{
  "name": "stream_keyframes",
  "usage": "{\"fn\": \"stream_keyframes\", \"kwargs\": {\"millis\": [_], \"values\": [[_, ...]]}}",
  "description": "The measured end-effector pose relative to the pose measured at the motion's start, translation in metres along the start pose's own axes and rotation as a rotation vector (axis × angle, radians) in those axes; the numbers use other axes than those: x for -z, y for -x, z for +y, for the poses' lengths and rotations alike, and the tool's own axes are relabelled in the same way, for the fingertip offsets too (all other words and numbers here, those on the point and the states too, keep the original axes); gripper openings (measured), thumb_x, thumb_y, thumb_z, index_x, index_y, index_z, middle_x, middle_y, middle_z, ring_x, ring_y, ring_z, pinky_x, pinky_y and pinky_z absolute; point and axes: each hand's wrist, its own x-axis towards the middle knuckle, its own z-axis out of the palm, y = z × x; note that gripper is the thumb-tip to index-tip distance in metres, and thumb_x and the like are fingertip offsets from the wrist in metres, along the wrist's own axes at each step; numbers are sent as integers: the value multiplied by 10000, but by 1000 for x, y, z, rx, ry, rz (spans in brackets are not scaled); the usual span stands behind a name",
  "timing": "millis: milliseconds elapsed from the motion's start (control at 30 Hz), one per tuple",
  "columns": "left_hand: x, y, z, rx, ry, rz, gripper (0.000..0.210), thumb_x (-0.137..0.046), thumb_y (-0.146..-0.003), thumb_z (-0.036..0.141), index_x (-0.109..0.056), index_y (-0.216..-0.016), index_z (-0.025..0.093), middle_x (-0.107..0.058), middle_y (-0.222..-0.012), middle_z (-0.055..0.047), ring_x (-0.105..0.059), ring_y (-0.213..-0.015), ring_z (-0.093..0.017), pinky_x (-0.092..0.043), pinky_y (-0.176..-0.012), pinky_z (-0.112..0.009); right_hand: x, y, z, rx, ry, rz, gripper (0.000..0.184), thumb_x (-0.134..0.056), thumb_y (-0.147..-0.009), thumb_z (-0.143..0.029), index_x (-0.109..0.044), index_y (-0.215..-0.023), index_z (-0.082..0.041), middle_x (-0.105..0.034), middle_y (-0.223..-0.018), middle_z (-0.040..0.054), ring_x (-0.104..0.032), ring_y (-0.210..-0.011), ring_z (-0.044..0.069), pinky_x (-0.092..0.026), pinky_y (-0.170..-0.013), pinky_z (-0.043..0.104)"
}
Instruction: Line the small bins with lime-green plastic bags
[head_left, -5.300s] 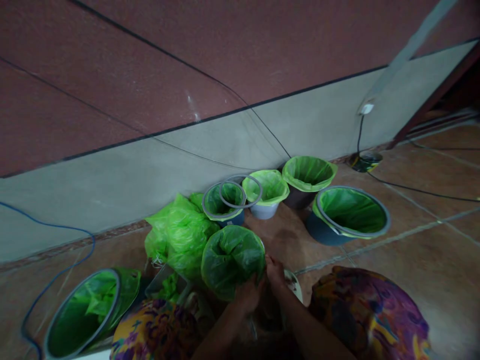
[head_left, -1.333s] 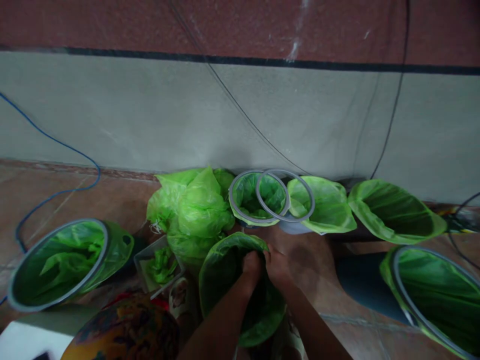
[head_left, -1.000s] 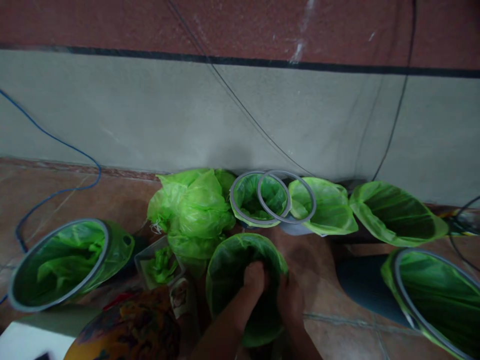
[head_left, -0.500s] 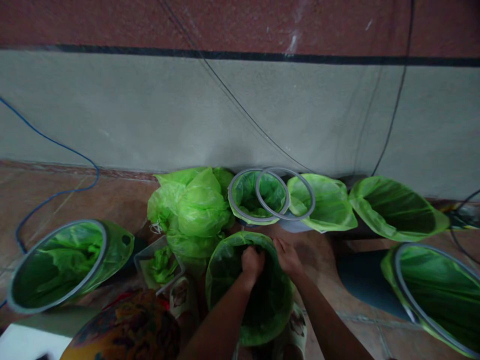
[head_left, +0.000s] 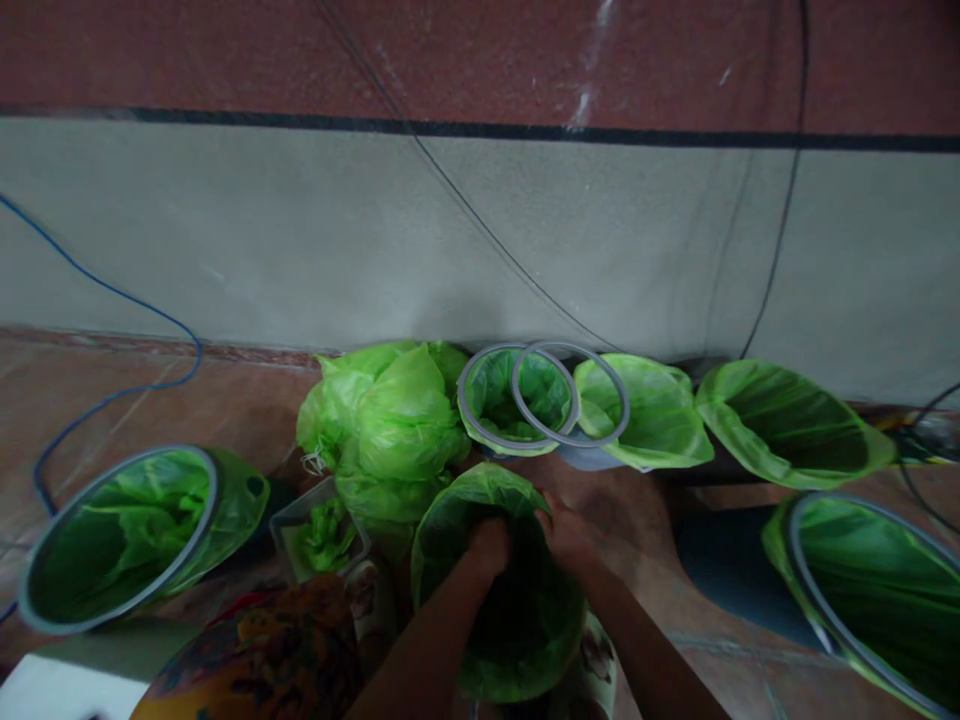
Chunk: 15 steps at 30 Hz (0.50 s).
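A bin lined with a green plastic bag [head_left: 495, 680] stands directly in front of me, between my feet, with the bag folded over its rim. My left hand [head_left: 489, 548] is down inside it, close to the far inner wall; its fingers are lost in the dark interior. At the far right of the rim my right hand [head_left: 568, 537] has its fingers closed over the edge of the bag. Just beyond, a second lined bin [head_left: 491, 440] carries a grey ring, and another loose grey ring [head_left: 626, 400] overlaps it.
Green bags [head_left: 405, 420] are heaped against the wall, beside a clear tub [head_left: 285, 545] of green plastic. Other lined bins stand behind [head_left: 652, 410], farther right [head_left: 795, 420], at far right [head_left: 720, 560] and left [head_left: 214, 520]. A blue cable [head_left: 112, 400] crosses the floor.
My left hand has moved lower and slightly left inside the bin. My right hand has shifted slightly left and down along the rim. The view has tilted a little upward.
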Motion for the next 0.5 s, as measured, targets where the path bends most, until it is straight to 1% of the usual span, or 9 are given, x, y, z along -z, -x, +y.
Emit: {"fn": "stream_keyframes", "kwargs": {"millis": [100,133,167,233,267,300,367,433,500], "values": [[26,27,-3,-29,1,118,294,-515,-875,314,-698,-1025,140,-702,-1059,-168,-645,-1037,-309,-487,-893,-385,13,-6,-7,-14,-94,71,458,-431,-913,-369,-520,-1303,-148,-659,-1222,134,-630,-1103,239,-471,-943,360],[37,33,-3,-32,17,206,344,-414,-927,340,-679,-1067,172,-699,-1073,-138,-638,-1049,-279,-468,-917,-370,18,-10,-10,-9,-129,103,451,-404,-927,-389,-532,-1296,-162,-657,-1230,122,-625,-1112,230,-469,-952,362],[48,37,-3,-36,58,346,393,-336,-956,359,-665,-1092,192,-702,-1059,-117,-642,-1026,-249,-461,-916,-346,23,-16,-14,12,-157,124,442,-365,-944,-393,-553,-1276,-171,-660,-1227,113,-623,-1115,220,-465,-961,360],[70,35,-3,-49,101,585,409,-304,-970,358,-627,-1169,205,-684,-1118,-103,-625,-1038,-212,-439,-938,-309,29,-29,-24,83,-169,130,433,-313,-963,-373,-604,-1217,-175,-670,-1210,108,-619,-1118,209,-450,-984,356],[78,30,-4,-77,90,648,398,-327,-967,359,-610,-1203,208,-665,-1171,-100,-599,-1083,-209,-417,-970,-306,30,-36,-28,133,-161,107,426,-313,-965,-359,-615,-1202,-174,-671,-1210,107,-614,-1124,205,-440,-997,354],[84,24,-6,-107,66,644,385,-357,-961,359,-600,-1220,209,-655,-1197,-95,-583,-1110,-206,-402,-993,-303,29,-42,-32,184,-151,69,415,-320,-964,-347,-618,-1199,-177,-671,-1210,102,-610,-1127,201,-434,-1004,354],[89,10,-14,-183,7,517,367,-387,-955,364,-593,-1224,224,-653,-1210,-73,-582,-1117,-190,-398,-995,-285,23,-48,-36,285,-138,-37,391,-341,-960,-323,-611,-1207,-185,-672,-1205,91,-614,-1114,195,-437,-998,357],[84,0,-25,-254,-54,373,357,-376,-959,385,-592,-1205,243,-666,-1184,-54,-602,-1088,-177,-416,-962,-268,15,-49,-37,374,-133,-133,372,-374,-951,-294,-589,-1237,-194,-667,-1216,84,-616,-1108,191,-442,-987,355],[76,-5,-37,-282,-111,312,363,-349,-963,417,-595,-1169,247,-680,-1141,-53,-618,-1059,-182,-432,-928,-270,8,-45,-36,383,-107,-144,354,-430,-930,-265,-585,-1244,-213,-670,-1213,72,-621,-1099,188,-447,-968,339]]}}
